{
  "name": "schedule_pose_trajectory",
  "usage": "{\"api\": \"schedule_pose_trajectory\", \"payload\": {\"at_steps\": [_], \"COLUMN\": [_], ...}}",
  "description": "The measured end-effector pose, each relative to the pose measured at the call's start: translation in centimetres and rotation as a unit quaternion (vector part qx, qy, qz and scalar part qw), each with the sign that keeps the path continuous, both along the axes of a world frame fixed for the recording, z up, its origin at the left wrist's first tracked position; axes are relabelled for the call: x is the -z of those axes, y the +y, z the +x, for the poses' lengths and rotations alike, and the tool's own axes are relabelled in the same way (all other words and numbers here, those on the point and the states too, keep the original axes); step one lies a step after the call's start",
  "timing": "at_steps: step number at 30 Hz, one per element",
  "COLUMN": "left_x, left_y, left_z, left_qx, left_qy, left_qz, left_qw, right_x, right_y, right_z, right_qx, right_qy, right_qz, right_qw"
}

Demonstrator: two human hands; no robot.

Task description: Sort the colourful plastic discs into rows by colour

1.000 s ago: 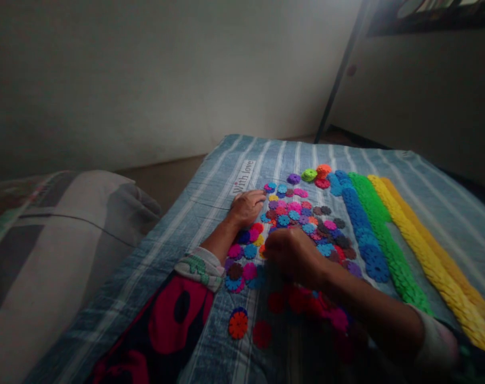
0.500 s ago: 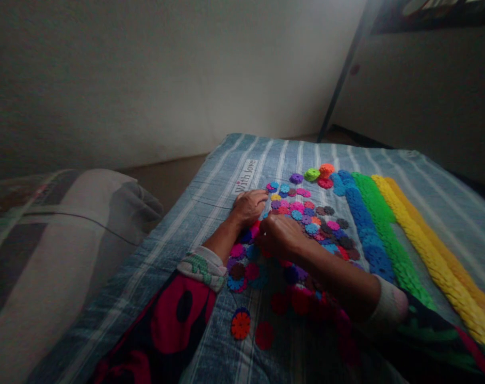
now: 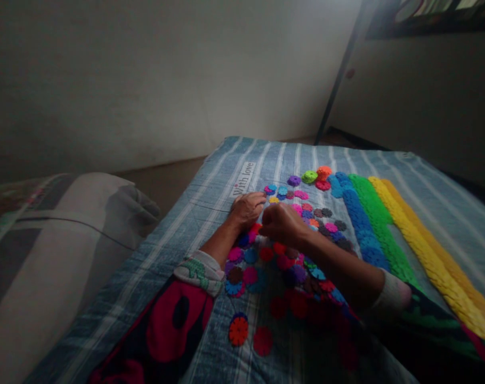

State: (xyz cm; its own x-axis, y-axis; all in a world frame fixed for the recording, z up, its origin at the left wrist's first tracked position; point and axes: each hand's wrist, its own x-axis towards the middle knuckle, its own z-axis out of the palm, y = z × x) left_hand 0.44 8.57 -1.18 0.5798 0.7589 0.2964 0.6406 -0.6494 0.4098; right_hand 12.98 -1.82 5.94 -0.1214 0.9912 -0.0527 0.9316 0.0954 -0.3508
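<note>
My left hand (image 3: 247,209) rests palm down on the striped cloth, just left of the scattered notched plastic discs (image 3: 297,273). Its fingers are stretched out toward a pink and blue disc (image 3: 270,190). Close by on the right, my right hand (image 3: 283,226) is closed and hovers over the middle of the pile. What its fingers hold, if anything, is hidden behind the hand. Below the left hand lie a pink disc (image 3: 250,276) and an orange disc (image 3: 238,330) over a dark blue one. A dark red disc (image 3: 263,341) lies beside that pair.
Long rows of overlapping discs run along the right: blue (image 3: 358,216), green (image 3: 382,234), yellow (image 3: 414,240) and orange (image 3: 446,256). Small purple (image 3: 294,181) and lime green (image 3: 309,177) stacks sit toward the back. A grey cushioned shape (image 3: 86,240) stands at left.
My right hand has risen slightly from the pile and moved a little away from me, uncovering red discs beneath it. My left hand stays in place.
</note>
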Motion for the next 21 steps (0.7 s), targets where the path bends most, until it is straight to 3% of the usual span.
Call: {"api": "schedule_pose_trajectory", "payload": {"at_steps": [6,10,15,21], "left_x": [-0.3,-0.5,-0.6,-0.6], "left_y": [-0.3,0.0,1.0,1.6], "left_z": [-0.1,-0.1,-0.4,-0.6], "left_qx": [0.005,0.018,0.030,0.033], "left_qy": [-0.006,-0.013,-0.014,-0.013], "left_qz": [0.006,0.014,0.023,0.028], "left_qw": [1.000,1.000,0.999,0.999], "right_x": [-1.0,-1.1,-2.8,-4.7], "right_y": [3.6,3.1,-0.9,-9.7], "right_z": [4.6,7.2,13.0,24.0], "right_qx": [0.099,0.103,0.107,0.165], "right_qy": [0.088,0.098,0.086,0.089], "right_qz": [0.082,0.089,0.065,0.014], "right_qw": [0.988,0.986,0.988,0.982]}}
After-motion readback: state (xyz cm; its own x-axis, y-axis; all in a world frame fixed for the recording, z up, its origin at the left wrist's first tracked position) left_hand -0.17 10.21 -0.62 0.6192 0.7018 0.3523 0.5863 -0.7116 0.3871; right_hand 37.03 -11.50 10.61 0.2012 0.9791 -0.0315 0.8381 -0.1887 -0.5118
